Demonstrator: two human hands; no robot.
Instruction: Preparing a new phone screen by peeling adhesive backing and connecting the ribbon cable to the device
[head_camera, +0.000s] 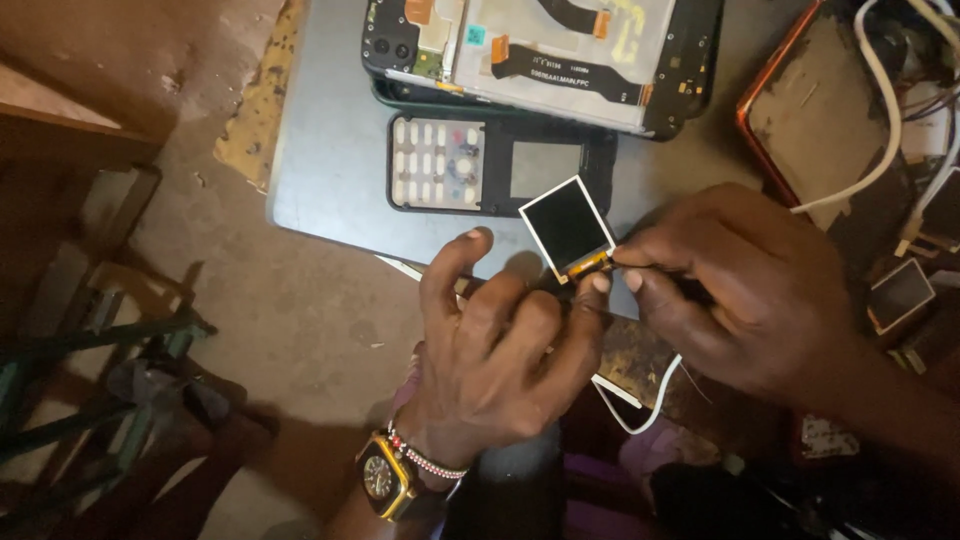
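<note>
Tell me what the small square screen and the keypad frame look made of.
Small square screen: glossy dark glass by its sheen, pale rim, with an orange flexible ribbon at its lower edge. Keypad frame: matte black plastic, seemingly; its pale keys look like soft rubber, though that is uncertain.

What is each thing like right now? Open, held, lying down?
small screen: dark, held tilted at its ribbon end by both hands
left hand: pinching the screen's lower edge
right hand: gripping a thin tool at the ribbon
keypad phone front: lying flat, screen window empty
big phone: opened, insides showing
</note>
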